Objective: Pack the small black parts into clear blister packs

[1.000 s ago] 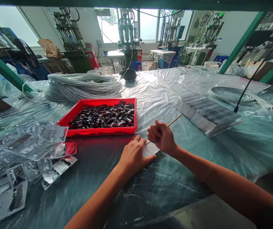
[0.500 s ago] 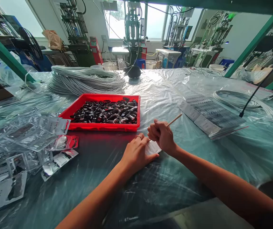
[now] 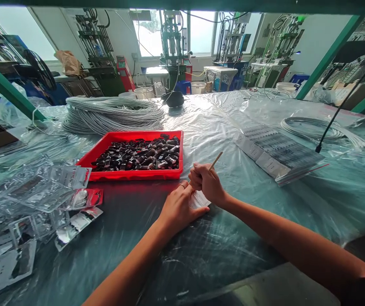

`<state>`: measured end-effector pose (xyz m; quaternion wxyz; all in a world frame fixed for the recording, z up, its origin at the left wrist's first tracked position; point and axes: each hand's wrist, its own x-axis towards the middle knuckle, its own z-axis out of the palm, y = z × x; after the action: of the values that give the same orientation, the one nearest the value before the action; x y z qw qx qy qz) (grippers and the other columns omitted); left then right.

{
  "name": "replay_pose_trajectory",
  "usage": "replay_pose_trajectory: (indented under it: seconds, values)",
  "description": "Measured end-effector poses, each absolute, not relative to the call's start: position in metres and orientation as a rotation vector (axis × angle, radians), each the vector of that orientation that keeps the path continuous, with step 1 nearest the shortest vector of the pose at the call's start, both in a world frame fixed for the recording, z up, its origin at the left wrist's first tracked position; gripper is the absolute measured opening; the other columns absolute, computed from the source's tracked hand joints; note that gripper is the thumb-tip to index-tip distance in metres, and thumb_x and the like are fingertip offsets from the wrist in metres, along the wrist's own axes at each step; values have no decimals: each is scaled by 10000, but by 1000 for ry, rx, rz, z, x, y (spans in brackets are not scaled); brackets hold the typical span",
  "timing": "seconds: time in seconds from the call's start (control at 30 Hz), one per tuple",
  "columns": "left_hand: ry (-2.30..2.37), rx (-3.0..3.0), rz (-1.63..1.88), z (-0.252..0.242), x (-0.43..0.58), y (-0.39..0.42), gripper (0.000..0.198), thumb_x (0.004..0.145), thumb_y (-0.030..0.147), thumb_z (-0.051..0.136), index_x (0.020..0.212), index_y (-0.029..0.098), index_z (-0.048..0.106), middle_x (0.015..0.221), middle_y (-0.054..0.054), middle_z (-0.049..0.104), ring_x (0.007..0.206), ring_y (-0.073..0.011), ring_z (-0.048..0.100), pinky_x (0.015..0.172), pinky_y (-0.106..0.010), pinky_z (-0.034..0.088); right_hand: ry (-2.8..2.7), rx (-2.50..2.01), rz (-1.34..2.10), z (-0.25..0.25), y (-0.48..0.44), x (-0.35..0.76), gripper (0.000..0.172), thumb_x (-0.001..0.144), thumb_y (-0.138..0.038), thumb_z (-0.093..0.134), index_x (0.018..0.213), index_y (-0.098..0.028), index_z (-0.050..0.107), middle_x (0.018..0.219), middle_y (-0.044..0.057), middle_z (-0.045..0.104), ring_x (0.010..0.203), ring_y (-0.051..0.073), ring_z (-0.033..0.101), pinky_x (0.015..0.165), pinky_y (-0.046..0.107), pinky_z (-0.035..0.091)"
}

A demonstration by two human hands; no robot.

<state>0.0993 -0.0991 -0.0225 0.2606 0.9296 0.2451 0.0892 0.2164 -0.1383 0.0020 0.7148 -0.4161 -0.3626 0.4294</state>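
Note:
My right hand (image 3: 207, 182) is closed in a fist around a thin pale wooden stick (image 3: 216, 160). The stick's upper end slants up to the right, and its lower end is hidden by the fist. Under that hand, on the plastic-covered table, lies a small whitish printed packet (image 3: 199, 200). My left hand (image 3: 179, 204) holds the packet down from its left side, fingers bent over its far edge and thumb stretched along the near edge. Just beyond both hands stands a red tray (image 3: 138, 175) with many small dark glossy pieces (image 3: 141, 153) in it.
Clear plastic pouches (image 3: 38, 187) are heaped at the left. Behind the tray lies a large coil of grey cable (image 3: 112, 112). To the right are a flat bag of pale strips (image 3: 275, 153), a smaller cable coil (image 3: 312, 129) and a black rod (image 3: 338, 114). Green frame posts (image 3: 327, 57) flank the table.
The stick has swung more upright in my right fist. My left hand stays on the packet. The whole view has shifted slightly.

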Motion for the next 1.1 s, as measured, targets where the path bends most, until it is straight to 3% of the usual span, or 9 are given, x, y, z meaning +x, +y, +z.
replay_pose_trajectory:
  seconds: [0.4,0.77,0.93,1.1]
  values:
    - [721,2550,185,-21,100,-101,573,745,523,756,1176,160,651,1155,-116,651,1060,-296,638,944,-398,498,-710,-946,1073,4,-147,214,437,712,-407,564,431,-240,274,393,-97,211,343,31,140,337,207,109]
    - [782,2592,200,-24,103,-109,530,755,540,725,1143,183,668,1122,-100,657,1063,-291,632,926,-383,496,-879,-1009,1537,17,-171,229,461,834,-331,499,459,-231,250,423,-90,210,371,36,104,340,185,84]
    - [779,2617,183,-23,102,-110,506,772,542,704,1135,194,656,1090,-90,653,1013,-288,642,862,-385,513,-925,-1008,1436,15,-169,229,470,840,-349,537,466,-219,283,438,-85,231,390,41,130,354,188,100]
    - [737,2665,80,-9,94,-102,750,703,664,718,1236,157,573,1259,-140,580,1135,-323,590,918,-415,494,-713,-864,1280,18,-166,249,499,814,-365,540,442,-212,244,442,-89,163,384,48,107,365,206,102]
